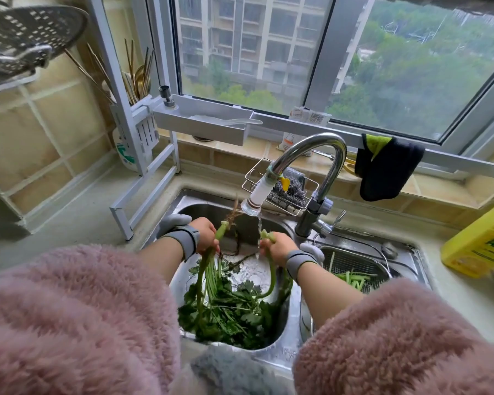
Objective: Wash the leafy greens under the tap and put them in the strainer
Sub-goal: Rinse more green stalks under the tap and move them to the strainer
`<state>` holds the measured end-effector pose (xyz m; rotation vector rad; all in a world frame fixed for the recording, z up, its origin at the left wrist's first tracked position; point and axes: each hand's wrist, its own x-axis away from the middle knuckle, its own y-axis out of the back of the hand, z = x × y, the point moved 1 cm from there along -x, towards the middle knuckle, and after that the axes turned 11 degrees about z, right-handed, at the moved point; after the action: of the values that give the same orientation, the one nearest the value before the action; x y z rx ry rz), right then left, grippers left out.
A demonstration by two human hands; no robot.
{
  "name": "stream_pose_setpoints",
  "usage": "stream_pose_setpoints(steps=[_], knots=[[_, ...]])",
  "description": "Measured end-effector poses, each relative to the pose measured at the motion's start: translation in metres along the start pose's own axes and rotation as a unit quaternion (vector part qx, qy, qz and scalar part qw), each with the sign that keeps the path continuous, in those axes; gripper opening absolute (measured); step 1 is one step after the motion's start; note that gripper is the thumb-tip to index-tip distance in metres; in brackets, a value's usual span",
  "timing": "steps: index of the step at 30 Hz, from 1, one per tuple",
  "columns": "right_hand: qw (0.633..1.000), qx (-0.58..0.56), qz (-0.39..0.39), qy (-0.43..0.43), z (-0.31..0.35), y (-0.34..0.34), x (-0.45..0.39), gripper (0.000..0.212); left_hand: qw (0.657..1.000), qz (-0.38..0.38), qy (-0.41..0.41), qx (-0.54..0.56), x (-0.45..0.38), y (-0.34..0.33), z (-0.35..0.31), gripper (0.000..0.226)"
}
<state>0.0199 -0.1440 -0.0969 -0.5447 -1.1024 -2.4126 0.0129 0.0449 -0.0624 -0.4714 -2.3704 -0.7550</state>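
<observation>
Over the left sink basin (188,208), the left hand (204,233) grips one rooted bunch of leafy greens (226,306); the right hand (278,248) clasps another stalk under the tap (311,155) stream. The strainer (362,262) sits in the right basin.

— What's sitting along the window ledge?
— A dark cloth (387,169) is hanging over the rail, and a steel scourer (290,189) is lying in a wire caddy (254,173).
— And far right?
— A yellow bottle (479,238) is standing on the counter.

Both forearms reach toward frame centre — left hand (205,234) and right hand (277,248) each curled tight, wrists banded grey.
</observation>
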Motion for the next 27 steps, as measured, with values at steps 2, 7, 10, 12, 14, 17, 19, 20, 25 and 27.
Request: stream_pose_setpoints(steps=[2,7,10,12,14,17,19,20,25,27], knots=[[0.993,-0.114,0.012,0.022,0.002,-0.002,0.002,0.025,0.998,-0.018,0.01,0.056,0.001,0.002,0.001,0.011],[0.976,-0.203,0.012,0.073,0.015,-0.008,-0.002,0.033,0.991,-0.022,0.026,0.132,-0.004,-0.007,0.002,0.016],[0.968,-0.244,-0.008,0.067,0.015,-0.002,-0.003,0.009,0.985,-0.033,0.032,0.165,-0.006,-0.008,0.002,0.019],[0.974,-0.213,-0.021,0.067,0.017,0.004,-0.005,0.022,0.982,-0.041,0.024,0.183,-0.007,-0.01,0.002,0.02],[0.983,-0.172,-0.03,0.064,0.02,0.007,-0.005,0.035,0.98,-0.044,0.021,0.194,-0.012,-0.011,0.001,0.024],[0.989,-0.131,-0.042,0.057,0.024,0.009,-0.005,0.042,0.98,-0.053,0.001,0.192,-0.022,-0.011,0.002,0.018],[0.987,-0.138,-0.055,0.062,0.027,0.011,-0.006,0.042,0.982,-0.057,0.001,0.18,-0.023,-0.01,0.001,0.015],[0.985,-0.147,-0.057,0.064,0.027,0.011,-0.007,0.04,0.983,-0.052,0.002,0.177,-0.023,-0.01,0.002,0.016],[0.978,-0.188,-0.028,0.08,0.025,0.009,-0.012,0.013,0.982,-0.032,0.002,0.185,-0.028,-0.012,0.002,0.02],[0.976,-0.199,-0.033,0.085,0.025,0.009,-0.013,0.014,0.981,-0.031,0.002,0.19,-0.03,-0.013,0.002,0.02]])
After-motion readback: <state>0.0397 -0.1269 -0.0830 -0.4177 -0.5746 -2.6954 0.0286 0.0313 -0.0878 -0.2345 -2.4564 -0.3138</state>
